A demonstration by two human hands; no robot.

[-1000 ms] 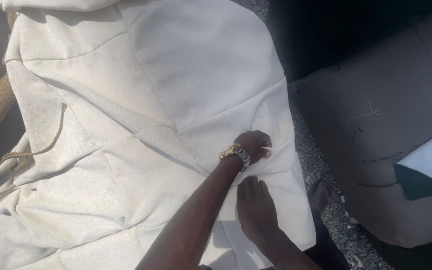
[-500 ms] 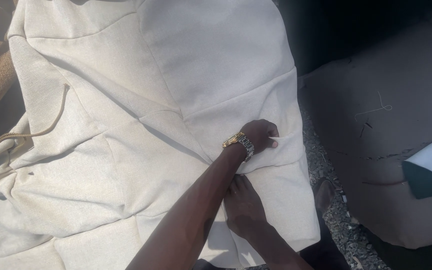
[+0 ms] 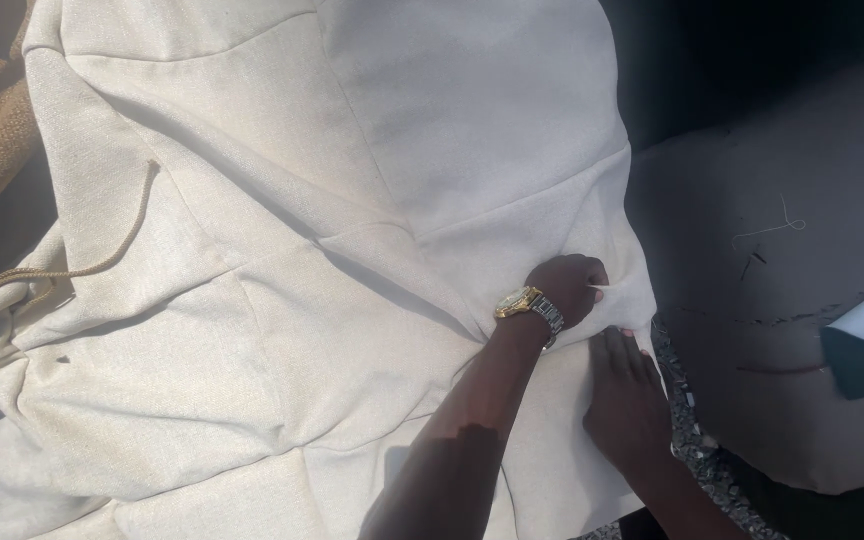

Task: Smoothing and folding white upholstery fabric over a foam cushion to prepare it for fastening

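I had my left hand [image 3: 570,287] fisted on the cream fabric's [image 3: 352,250] right edge, beside the grey cushion [image 3: 802,300], right hand [image 3: 624,400] flat just below, pinning it taut.

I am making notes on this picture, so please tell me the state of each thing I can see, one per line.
cream fabric: spread out, wrinkled, seamed panels
left hand: closed, gripping the fabric near its right edge
right hand: flat, pressing the fabric just below the left hand
wristwatch: worn on the left wrist
tan cord: loose, curving across the fabric
brown cushion: lying beside the fabric, scuffed
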